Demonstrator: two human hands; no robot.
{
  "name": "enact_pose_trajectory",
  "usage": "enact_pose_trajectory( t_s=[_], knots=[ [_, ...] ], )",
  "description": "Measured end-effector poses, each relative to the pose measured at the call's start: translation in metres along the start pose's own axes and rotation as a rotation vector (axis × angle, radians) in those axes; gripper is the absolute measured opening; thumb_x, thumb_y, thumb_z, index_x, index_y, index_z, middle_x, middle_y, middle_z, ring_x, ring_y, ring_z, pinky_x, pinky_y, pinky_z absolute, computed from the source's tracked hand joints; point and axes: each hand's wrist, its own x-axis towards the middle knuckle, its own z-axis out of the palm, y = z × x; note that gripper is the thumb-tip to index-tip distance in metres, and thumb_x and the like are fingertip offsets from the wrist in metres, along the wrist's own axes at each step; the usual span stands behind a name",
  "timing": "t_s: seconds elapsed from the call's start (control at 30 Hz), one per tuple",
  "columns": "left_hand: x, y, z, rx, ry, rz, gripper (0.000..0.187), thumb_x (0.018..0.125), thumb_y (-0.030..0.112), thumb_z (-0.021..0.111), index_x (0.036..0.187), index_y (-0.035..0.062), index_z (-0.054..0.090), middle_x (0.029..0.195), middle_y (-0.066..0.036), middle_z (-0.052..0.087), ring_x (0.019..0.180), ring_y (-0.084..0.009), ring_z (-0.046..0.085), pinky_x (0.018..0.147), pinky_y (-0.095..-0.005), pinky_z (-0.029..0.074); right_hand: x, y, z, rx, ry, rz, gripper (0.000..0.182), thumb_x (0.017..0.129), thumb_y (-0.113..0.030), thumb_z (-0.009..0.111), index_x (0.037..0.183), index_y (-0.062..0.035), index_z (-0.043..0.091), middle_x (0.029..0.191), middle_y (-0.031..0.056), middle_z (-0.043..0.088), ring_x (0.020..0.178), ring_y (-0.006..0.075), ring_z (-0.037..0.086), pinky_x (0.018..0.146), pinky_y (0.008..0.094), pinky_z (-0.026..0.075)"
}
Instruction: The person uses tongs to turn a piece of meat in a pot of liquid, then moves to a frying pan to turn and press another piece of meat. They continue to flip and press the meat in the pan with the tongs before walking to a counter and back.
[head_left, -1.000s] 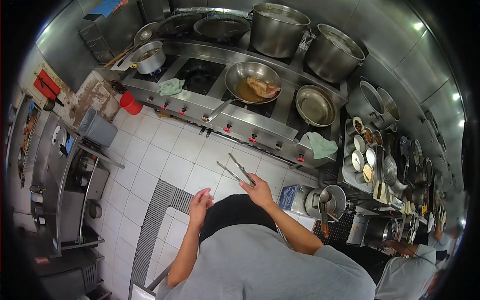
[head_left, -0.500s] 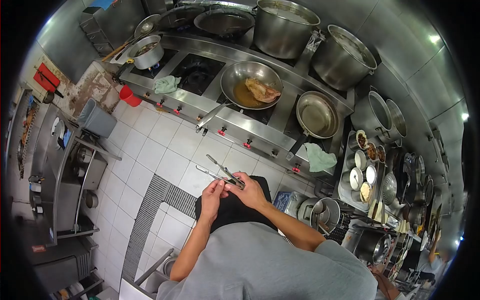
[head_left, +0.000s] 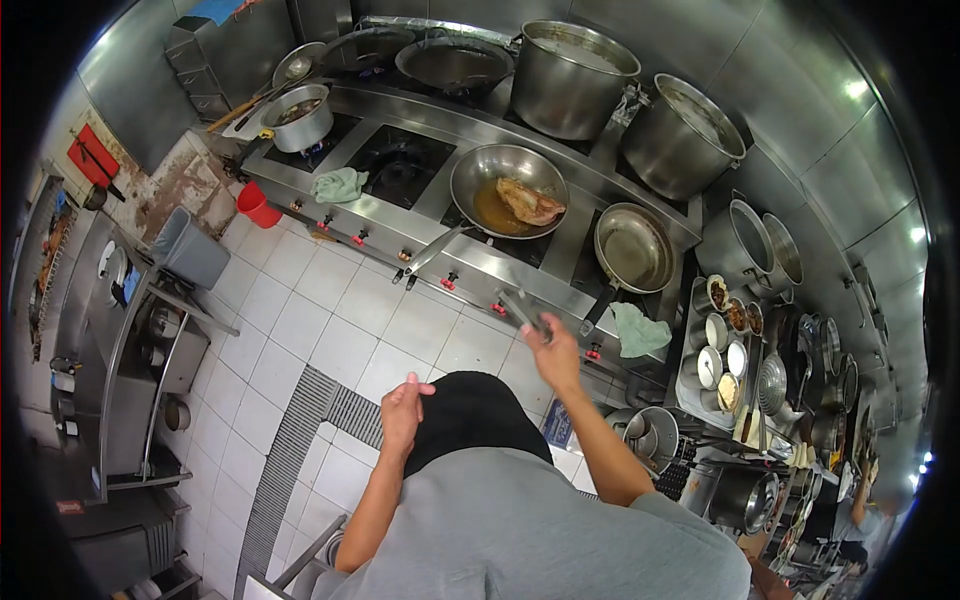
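Right hand (head_left: pixel 556 352) closed on tongs (head_left: pixel 522 310), tips aimed over the stove edge at the pan (head_left: pixel 508 178) with the fish (head_left: pixel 530 202): reach without leaning in. Left hand (head_left: pixel 402 408) empty, loosely open at waist.

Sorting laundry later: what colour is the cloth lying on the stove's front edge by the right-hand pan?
Pale green cloth, clearest in the head view.

You had no readable text before you: print on the blue box (head_left: pixel 557 425) by the floor was too blurred.
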Motion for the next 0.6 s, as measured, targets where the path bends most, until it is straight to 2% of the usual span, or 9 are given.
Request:
enact_pose_trajectory(
  t_s=[0.03,0.07,0.17,0.2,0.23,0.33,0.43,0.5,0.6],
  knots=[
    [-0.002,-0.001,-0.008,-0.019,0.036,0.006,0.049,0.097,0.036,0.044,0.071,-0.0011,0.064,0.043,0.003,0.036,0.039,-0.0066,0.030,0.040,-0.0237,0.024,0.013,0.000,-0.007,-0.059,0.035,0.038,0.055,0.077,-0.046,0.066,0.111,-0.0035,0.060,0.085,0.0201,0.066,0.079,0.0353,0.064,0.073,0.0399,0.049],
    [-0.004,-0.003,-0.013,-0.048,0.049,-0.025,0.062,0.098,0.044,0.035,0.065,-0.0015,0.061,0.041,0.003,0.031,0.037,-0.0075,0.027,0.040,-0.0234,0.023,0.029,0.011,-0.009,-0.109,0.081,0.039,0.056,0.077,-0.048,0.064,0.111,-0.0030,0.060,0.087,0.0213,0.066,0.081,0.0370,0.064,0.074,0.0412,0.049],
    [-0.011,-0.005,-0.031,-0.134,0.027,-0.074,0.068,0.097,0.052,0.029,0.066,0.0001,0.061,0.040,0.003,0.029,0.036,-0.0076,0.024,0.039,-0.0236,0.021,0.083,0.032,-0.019,-0.205,0.158,0.062,0.061,0.078,-0.054,0.060,0.110,-0.0012,0.061,0.092,0.0234,0.065,0.090,0.0396,0.062,0.079,0.0443,0.049],
    [-0.012,-0.008,-0.036,-0.154,-0.001,-0.045,0.072,0.096,0.056,0.026,0.070,-0.0008,0.061,0.040,0.003,0.027,0.037,-0.0074,0.022,0.039,-0.0235,0.020,0.099,0.031,-0.023,-0.230,0.143,0.119,0.063,0.078,-0.054,0.059,0.110,0.0008,0.060,0.098,0.0239,0.064,0.096,0.0386,0.061,0.084,0.0429,0.047],
    [-0.015,-0.005,-0.038,-0.153,-0.003,-0.046,0.072,0.096,0.056,0.026,0.070,-0.0008,0.061,0.040,0.003,0.027,0.037,-0.0074,0.022,0.039,-0.0235,0.020,0.116,0.029,-0.028,-0.255,0.128,0.176,0.065,0.079,-0.053,0.059,0.111,0.0028,0.060,0.105,0.0244,0.062,0.102,0.0376,0.059,0.088,0.0415,0.045],
    [-0.022,-0.002,-0.043,-0.140,0.056,-0.027,0.068,0.096,0.055,0.028,0.082,-0.0023,0.061,0.042,0.004,0.027,0.037,-0.0069,0.022,0.040,-0.0237,0.021,0.171,0.039,-0.026,-0.308,0.117,0.230,0.063,0.079,-0.053,0.058,0.108,0.0023,0.062,0.103,0.0238,0.063,0.102,0.0378,0.058,0.090,0.0415,0.044],
    [-0.032,0.002,-0.042,-0.143,0.129,-0.025,0.067,0.097,0.052,0.029,0.084,-0.0054,0.061,0.042,0.003,0.027,0.039,-0.0072,0.023,0.040,-0.0236,0.022,0.224,0.062,-0.006,-0.364,0.057,0.271,0.061,0.079,-0.052,0.058,0.103,0.0035,0.064,0.101,0.0225,0.064,0.102,0.0364,0.059,0.090,0.0407,0.043],
    [-0.037,0.001,-0.043,-0.135,0.139,-0.027,0.066,0.097,0.051,0.029,0.086,-0.0052,0.061,0.042,0.003,0.028,0.038,-0.0074,0.023,0.040,-0.0239,0.022,0.253,0.081,0.014,-0.269,0.081,0.417,0.060,0.079,-0.051,0.058,0.100,0.0055,0.064,0.102,0.0221,0.064,0.104,0.0354,0.059,0.091,0.0403,0.043],
    [-0.047,-0.006,-0.043,-0.143,0.201,-0.050,0.063,0.096,0.052,0.031,0.085,-0.0022,0.061,0.041,0.004,0.027,0.038,-0.0076,0.023,0.041,-0.0244,0.021,0.269,0.072,0.028,-0.231,0.081,0.532,0.060,0.080,-0.049,0.057,0.100,0.0074,0.062,0.102,0.0222,0.064,0.105,0.0351,0.058,0.092,0.0404,0.043]
  ],
)
